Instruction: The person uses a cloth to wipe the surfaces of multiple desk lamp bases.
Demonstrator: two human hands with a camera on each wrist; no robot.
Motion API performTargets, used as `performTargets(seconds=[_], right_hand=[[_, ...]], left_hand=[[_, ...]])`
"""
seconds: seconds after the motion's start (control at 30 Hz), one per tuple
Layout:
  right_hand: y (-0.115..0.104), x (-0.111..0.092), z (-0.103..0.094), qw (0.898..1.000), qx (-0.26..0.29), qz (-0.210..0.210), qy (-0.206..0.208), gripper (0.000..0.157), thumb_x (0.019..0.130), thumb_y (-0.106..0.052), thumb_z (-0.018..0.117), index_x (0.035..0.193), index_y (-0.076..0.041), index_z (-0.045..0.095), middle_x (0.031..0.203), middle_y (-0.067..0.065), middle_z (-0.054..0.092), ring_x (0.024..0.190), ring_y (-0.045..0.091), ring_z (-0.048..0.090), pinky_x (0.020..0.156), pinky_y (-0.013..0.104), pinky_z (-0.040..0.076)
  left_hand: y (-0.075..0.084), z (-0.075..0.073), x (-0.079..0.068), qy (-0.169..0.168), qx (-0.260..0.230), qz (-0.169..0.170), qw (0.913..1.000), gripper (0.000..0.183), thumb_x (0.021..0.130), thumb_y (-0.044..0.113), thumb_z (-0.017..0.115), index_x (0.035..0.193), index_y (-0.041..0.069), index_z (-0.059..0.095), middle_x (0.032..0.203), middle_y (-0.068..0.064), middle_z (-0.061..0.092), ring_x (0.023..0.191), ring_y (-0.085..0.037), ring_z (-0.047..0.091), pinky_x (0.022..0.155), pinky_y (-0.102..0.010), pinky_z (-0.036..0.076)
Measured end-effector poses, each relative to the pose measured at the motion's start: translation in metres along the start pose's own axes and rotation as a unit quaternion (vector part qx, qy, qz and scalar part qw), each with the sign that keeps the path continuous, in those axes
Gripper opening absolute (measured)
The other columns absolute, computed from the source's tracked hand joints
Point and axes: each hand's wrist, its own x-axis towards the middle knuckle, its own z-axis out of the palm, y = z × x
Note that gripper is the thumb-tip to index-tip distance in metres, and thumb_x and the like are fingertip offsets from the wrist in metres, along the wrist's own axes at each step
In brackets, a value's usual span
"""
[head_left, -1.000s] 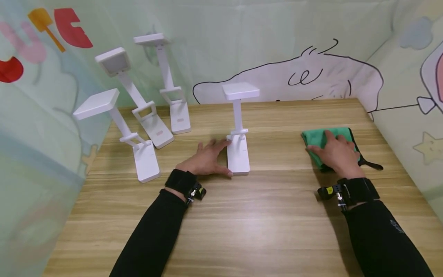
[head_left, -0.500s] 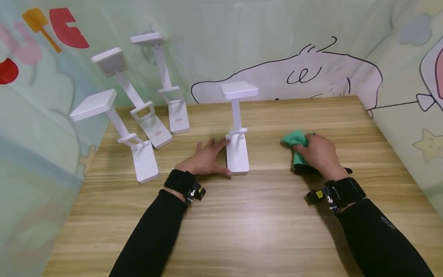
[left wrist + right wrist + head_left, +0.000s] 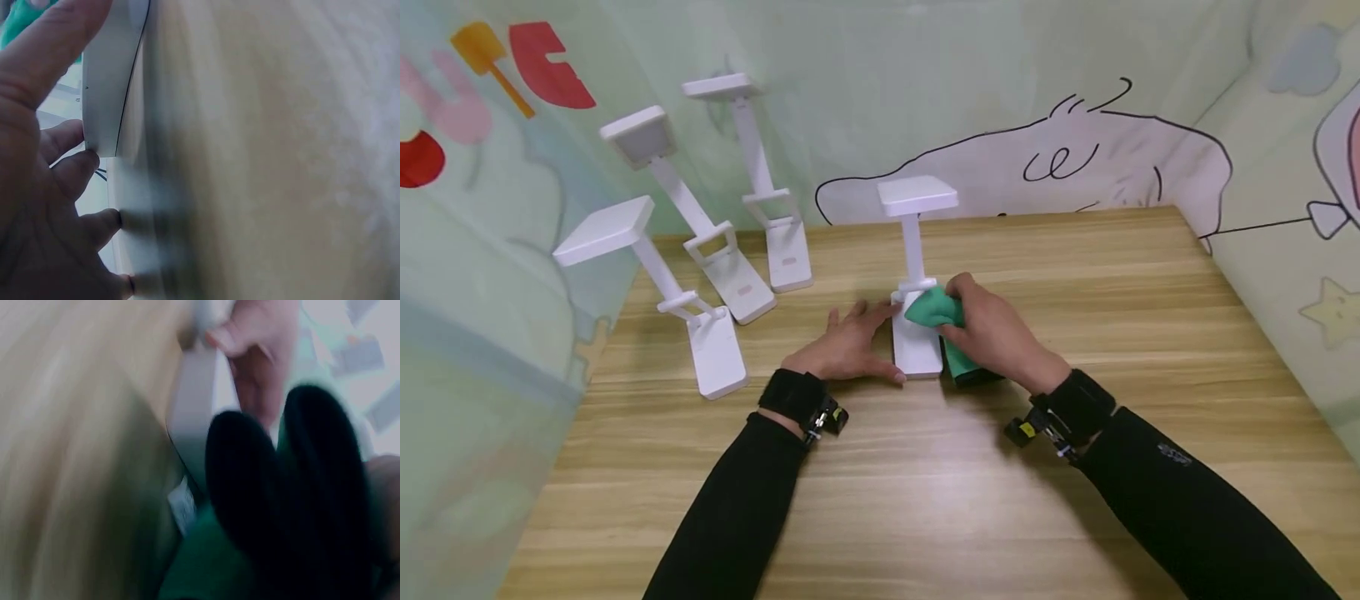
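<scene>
Fingers (image 3: 878, 316) take two roles; read left to right. Three white lamps (image 3: 739, 288) stand at the far left of the table (image 3: 940, 500), presumably parked apart to avoid contact. Your left hand (image 3: 845, 347) is spread wide, touching the left edge of the fourth lamp (image 3: 913, 250) without grasping, likely to steady its base (image 3: 917, 354). That lamp stands upright near centre, between your hands. Your right hand (image 3: 997, 333) pinches the green cloth (image 3: 934, 307) over the base's right side, apparently for wiping; contact cannot be confirmed.
</scene>
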Motion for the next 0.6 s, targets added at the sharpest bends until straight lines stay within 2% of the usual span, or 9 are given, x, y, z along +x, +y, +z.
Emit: performTargets(seconds=[0.2, 0.33, 0.47, 0.6], right_hand=[[0.000, 0.004, 0.015, 0.995, -0.075, -0.061, 0.027, 0.040, 0.088, -0.018, 0.069, 0.124, -0.010, 0.054, 0.111, 0.017, 0.060, 0.091, 0.027, 0.060, 0.076, 0.048, 0.054], [0.002, 0.002, 0.014, 0.993, -0.088, -0.077, -0.005, 0.045, 0.090, -0.024, 0.067, 0.132, -0.013, 0.055, 0.120, 0.017, 0.058, 0.098, 0.028, 0.059, 0.081, 0.049, 0.053], [0.004, 0.000, 0.017, 0.989, -0.098, -0.101, -0.048, 0.052, 0.092, -0.028, 0.063, 0.141, -0.018, 0.049, 0.131, 0.021, 0.052, 0.112, 0.033, 0.054, 0.092, 0.052, 0.049], [0.002, 0.004, 0.020, 0.983, -0.126, -0.117, -0.059, 0.051, 0.093, -0.026, 0.059, 0.143, -0.020, 0.048, 0.129, 0.024, 0.050, 0.109, 0.035, 0.054, 0.089, 0.053, 0.049]], left_hand=[[0.003, -0.002, 0.002, -0.004, -0.004, -0.003, 1.0000, 0.111, 0.066, 0.068, 0.075, 0.154, 0.024, 0.023, 0.159, 0.000, 0.025, 0.144, -0.035, 0.011, 0.111, -0.068, 0.002], [0.006, -0.002, 0.002, 0.002, -0.006, -0.006, 1.0000, 0.111, 0.065, 0.067, 0.076, 0.153, 0.026, 0.024, 0.159, 0.002, 0.026, 0.144, -0.037, 0.010, 0.108, -0.072, 0.001], [0.005, -0.001, 0.000, 0.000, -0.010, -0.007, 0.9999, 0.110, 0.066, 0.066, 0.076, 0.154, 0.027, 0.023, 0.159, 0.003, 0.026, 0.144, -0.039, 0.010, 0.108, -0.072, 0.000], [0.004, -0.001, -0.001, -0.001, -0.014, -0.004, 0.9999, 0.110, 0.067, 0.066, 0.076, 0.154, 0.025, 0.022, 0.159, 0.001, 0.025, 0.144, -0.040, 0.010, 0.108, -0.072, -0.001]])
